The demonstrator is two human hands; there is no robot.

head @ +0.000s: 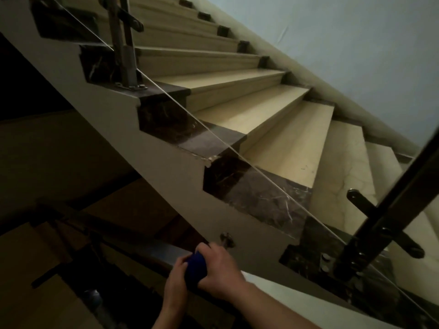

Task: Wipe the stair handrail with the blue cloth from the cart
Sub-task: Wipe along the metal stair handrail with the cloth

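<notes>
Head view: hands [202, 274] around blue cloth [195, 269]

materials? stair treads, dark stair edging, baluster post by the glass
Stair treads: likely polished beige stone or tile, smooth with a soft sheen.
Dark stair edging: looks like brown marble, pale veins visible.
Baluster post: probably steel, grey metallic gloss, bolted base.

left hand [174, 281] clenched, right hand [219, 269] clenched, side by side

Beige stair treads [261, 115] (dark marble ends), glass panel [308, 186], pale wall [344, 43]
</notes>
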